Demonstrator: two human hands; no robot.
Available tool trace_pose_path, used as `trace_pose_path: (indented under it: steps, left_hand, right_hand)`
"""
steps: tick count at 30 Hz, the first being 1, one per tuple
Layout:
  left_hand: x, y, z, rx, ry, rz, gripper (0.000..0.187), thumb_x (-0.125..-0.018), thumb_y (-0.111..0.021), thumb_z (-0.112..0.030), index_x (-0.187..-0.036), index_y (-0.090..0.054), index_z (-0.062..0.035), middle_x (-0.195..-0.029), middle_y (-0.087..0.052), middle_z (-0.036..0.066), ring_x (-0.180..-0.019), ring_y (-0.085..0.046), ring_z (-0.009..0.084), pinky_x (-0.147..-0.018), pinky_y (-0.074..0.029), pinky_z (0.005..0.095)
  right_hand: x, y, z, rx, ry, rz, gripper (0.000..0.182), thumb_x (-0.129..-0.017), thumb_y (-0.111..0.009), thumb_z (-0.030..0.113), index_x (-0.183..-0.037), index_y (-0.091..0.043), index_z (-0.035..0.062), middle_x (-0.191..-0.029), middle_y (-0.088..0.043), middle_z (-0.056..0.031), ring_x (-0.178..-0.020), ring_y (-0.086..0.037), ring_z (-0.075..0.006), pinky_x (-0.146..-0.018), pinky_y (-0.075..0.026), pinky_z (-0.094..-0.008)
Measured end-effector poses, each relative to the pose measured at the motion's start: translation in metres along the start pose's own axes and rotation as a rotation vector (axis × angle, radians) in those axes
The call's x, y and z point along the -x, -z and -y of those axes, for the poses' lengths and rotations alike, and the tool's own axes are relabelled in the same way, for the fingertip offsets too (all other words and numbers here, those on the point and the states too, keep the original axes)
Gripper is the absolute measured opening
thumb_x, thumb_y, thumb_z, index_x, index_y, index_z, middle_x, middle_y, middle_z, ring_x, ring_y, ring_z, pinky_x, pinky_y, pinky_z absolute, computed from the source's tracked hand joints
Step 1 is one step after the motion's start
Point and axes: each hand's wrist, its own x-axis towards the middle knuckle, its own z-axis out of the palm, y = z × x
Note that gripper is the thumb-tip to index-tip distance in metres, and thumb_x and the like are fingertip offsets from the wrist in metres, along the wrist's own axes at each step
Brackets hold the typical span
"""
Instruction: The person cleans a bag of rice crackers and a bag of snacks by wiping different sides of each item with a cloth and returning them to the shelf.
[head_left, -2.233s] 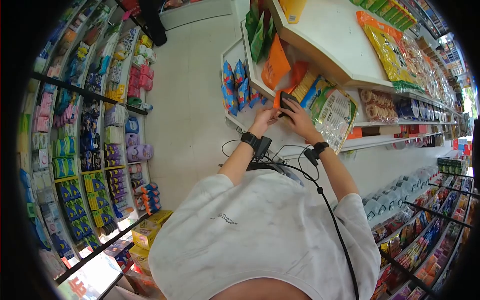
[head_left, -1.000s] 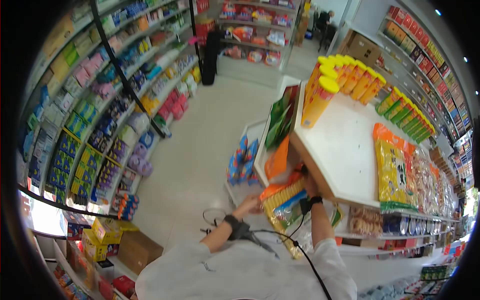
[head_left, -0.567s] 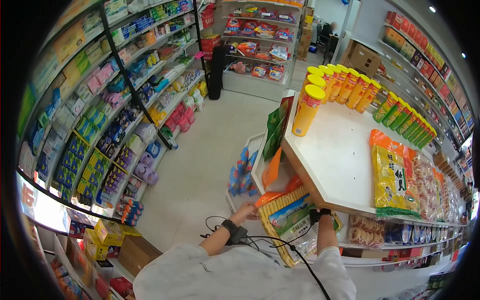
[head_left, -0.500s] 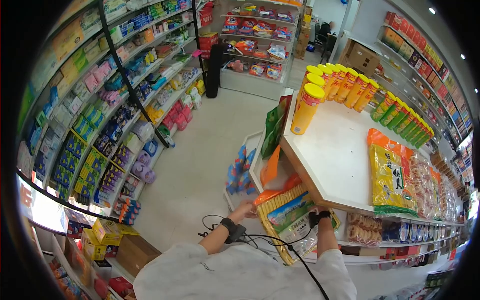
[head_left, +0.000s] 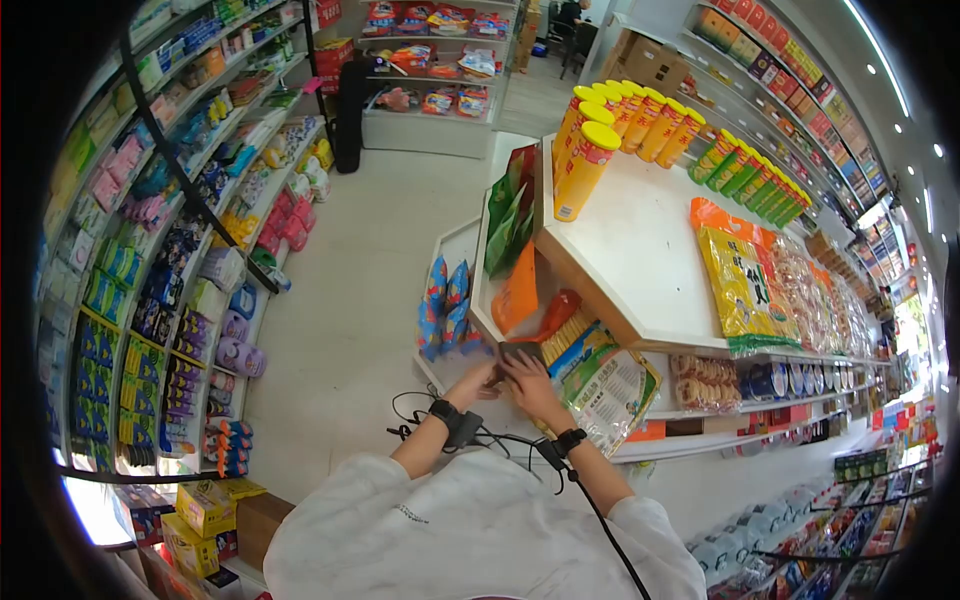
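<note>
A large yellow and green snack bag (head_left: 605,385) with a clear window and an orange-red end slants across the lower display shelf (head_left: 485,312), partly beneath the upper shelf. Left of the bag, at the shelf's near corner, my two hands are close together. My left hand (head_left: 480,382) has its fingers curled at the corner; what they hold, if anything, is hidden. Stretched out beside it, the fingers of my right hand (head_left: 530,385) lie over a small dark flat patch (head_left: 520,350) whose kind I cannot make out. Both wrists wear black straps with cables.
Yellow-lidded canisters (head_left: 585,170) and a yellow snack bag (head_left: 740,285) stand on the white upper shelf (head_left: 630,240). Blue bags (head_left: 445,305) sit on the lowest shelf at left. Stocked shelving (head_left: 180,260) lines the left side. A black cable (head_left: 610,525) trails from my right wrist.
My right hand has left the snack bag's right side and moved left, next to my left hand. My left hand is off the bag's orange end. The bag lies farther onto the shelf.
</note>
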Motion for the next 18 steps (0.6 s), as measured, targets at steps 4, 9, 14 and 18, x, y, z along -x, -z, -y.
trace_pose_path:
  steps: [4,9,14,18]
  left_hand:
    - [0.000,0.013,0.010,0.192,-0.200,0.128,0.033,-0.102,-0.046,-0.040,-0.112,-0.061,-0.0124,-0.102,-0.066,0.007,-0.090,-0.067,0.0219,-0.078,-0.056,0.0361]
    - [-0.021,0.032,0.025,0.564,-0.084,0.108,0.038,-0.100,-0.048,-0.040,-0.118,-0.059,-0.0078,-0.104,-0.063,0.009,-0.094,-0.062,0.0236,-0.088,-0.051,0.0404]
    - [0.008,0.031,0.003,0.562,0.013,-0.016,0.048,-0.100,-0.047,-0.047,-0.120,-0.060,-0.0056,-0.109,-0.061,0.010,-0.098,-0.057,0.0234,-0.090,-0.048,0.0389]
    - [0.007,0.031,0.006,0.373,-0.129,0.108,0.055,-0.099,-0.045,-0.054,-0.122,-0.059,-0.0069,-0.103,-0.063,0.007,-0.092,-0.058,0.0205,-0.083,-0.046,0.0335]
  right_hand:
    - [0.007,-0.008,0.030,0.043,0.024,0.068,0.052,-0.089,-0.059,0.013,-0.140,-0.054,0.0130,-0.146,-0.050,-0.0144,-0.140,-0.038,-0.0388,-0.116,-0.029,-0.0536]
    - [0.012,-0.014,0.059,0.075,-0.028,0.097,0.056,-0.088,-0.059,0.012,-0.143,-0.051,0.0153,-0.148,-0.048,-0.0145,-0.141,-0.037,-0.0392,-0.116,-0.028,-0.0556]
    - [0.005,-0.029,0.063,-0.075,-0.181,-0.089,0.052,-0.090,-0.057,0.008,-0.142,-0.051,0.0080,-0.150,-0.045,-0.0159,-0.141,-0.037,-0.0410,-0.115,-0.030,-0.0525]
    - [-0.022,-0.036,0.070,-0.058,-0.238,-0.165,0.047,-0.093,-0.054,0.004,-0.140,-0.051,0.0031,-0.150,-0.045,-0.0172,-0.139,-0.038,-0.0422,-0.115,-0.030,-0.0480]
